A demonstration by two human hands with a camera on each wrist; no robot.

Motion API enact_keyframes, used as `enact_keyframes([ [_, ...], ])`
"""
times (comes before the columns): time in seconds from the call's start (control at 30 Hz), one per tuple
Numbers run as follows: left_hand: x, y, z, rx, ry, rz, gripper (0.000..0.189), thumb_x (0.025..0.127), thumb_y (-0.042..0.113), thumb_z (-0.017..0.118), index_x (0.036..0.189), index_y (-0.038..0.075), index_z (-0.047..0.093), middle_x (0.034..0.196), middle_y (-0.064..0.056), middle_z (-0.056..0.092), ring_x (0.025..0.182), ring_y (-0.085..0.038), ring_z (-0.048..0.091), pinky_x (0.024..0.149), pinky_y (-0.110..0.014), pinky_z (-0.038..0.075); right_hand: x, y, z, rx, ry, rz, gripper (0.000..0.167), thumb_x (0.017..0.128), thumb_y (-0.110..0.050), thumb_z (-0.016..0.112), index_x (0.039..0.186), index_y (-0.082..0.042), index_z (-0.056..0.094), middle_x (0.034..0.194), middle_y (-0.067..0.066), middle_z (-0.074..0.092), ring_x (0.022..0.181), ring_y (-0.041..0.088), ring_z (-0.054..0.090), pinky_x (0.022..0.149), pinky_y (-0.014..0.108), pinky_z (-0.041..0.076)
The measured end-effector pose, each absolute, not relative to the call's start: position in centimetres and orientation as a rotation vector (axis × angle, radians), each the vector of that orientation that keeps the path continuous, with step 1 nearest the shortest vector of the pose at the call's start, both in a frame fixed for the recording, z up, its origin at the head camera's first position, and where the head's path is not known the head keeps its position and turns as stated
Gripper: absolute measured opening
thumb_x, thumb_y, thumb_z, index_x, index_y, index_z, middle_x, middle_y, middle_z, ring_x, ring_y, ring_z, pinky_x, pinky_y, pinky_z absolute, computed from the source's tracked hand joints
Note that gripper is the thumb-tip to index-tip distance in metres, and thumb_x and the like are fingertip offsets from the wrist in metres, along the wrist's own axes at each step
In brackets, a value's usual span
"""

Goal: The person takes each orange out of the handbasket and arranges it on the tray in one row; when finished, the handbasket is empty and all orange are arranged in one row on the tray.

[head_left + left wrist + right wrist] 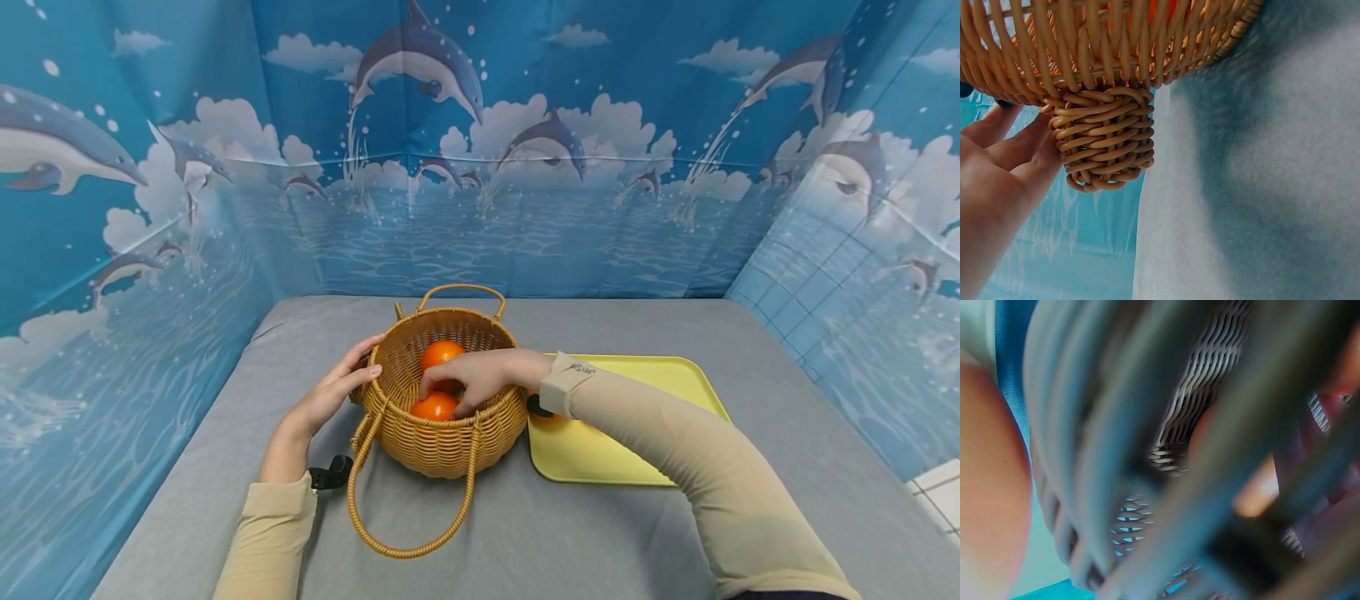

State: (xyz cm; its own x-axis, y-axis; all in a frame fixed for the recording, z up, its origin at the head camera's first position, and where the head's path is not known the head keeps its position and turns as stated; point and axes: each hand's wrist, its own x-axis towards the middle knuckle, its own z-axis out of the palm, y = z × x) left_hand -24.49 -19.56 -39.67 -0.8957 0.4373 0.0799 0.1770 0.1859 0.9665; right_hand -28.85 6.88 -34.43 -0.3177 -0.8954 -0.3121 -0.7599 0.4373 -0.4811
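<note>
A round wicker basket (450, 446) with two looped handles stands on the grey-covered table. Two bright oranges lie inside: the far orange (441, 353) toward the back wall, the near orange (435, 407) by the front rim. My right hand (480, 377) reaches over the basket's right rim and holds the near orange between thumb and fingers. My left hand (333, 392) rests against the left side, fingers extended along the rim. In the left wrist view, its fingers touch the wicker beside a short woven stub (1104, 140). Blurred wicker fills much of the right wrist view.
A yellow tray (615, 454) lies right of the basket, partly under my right forearm. Another orange (988, 487) sits on it beside the basket, mostly hidden by my wrist in the head view. The front handle (405, 552) droops onto the table. A dolphin-print curtain surrounds the table.
</note>
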Motion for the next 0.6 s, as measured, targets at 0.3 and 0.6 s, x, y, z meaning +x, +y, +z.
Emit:
enact_keyframes([
  [0.3, -24.40, -19.44, -39.69, 0.587, 2.253, 1.775, 0.056, 0.098, 0.031, 0.048, 0.149, 0.025, 0.026, 0.152, -0.010, 0.018, 0.136, -0.031, 0.019, 0.102, -0.057, 0.020, -28.85, 6.82, -34.70, -1.328, 2.174, -0.311, 0.043, 0.086, -0.016, 0.068, 0.122, -0.023, 0.047, 0.119, -0.004, 0.051, 0.100, 0.012, 0.049, 0.088, 0.028, 0.038],
  [0.6, -24.43, -19.43, -39.72, 0.596, 2.252, 1.782, 0.055, 0.098, 0.030, 0.047, 0.149, 0.024, 0.026, 0.151, -0.011, 0.019, 0.135, -0.031, 0.021, 0.101, -0.055, 0.021, -28.90, 6.73, -34.94, -1.339, 2.190, -0.273, 0.046, 0.085, -0.018, 0.070, 0.123, -0.023, 0.045, 0.121, -0.003, 0.049, 0.102, 0.013, 0.049, 0.089, 0.029, 0.038],
])
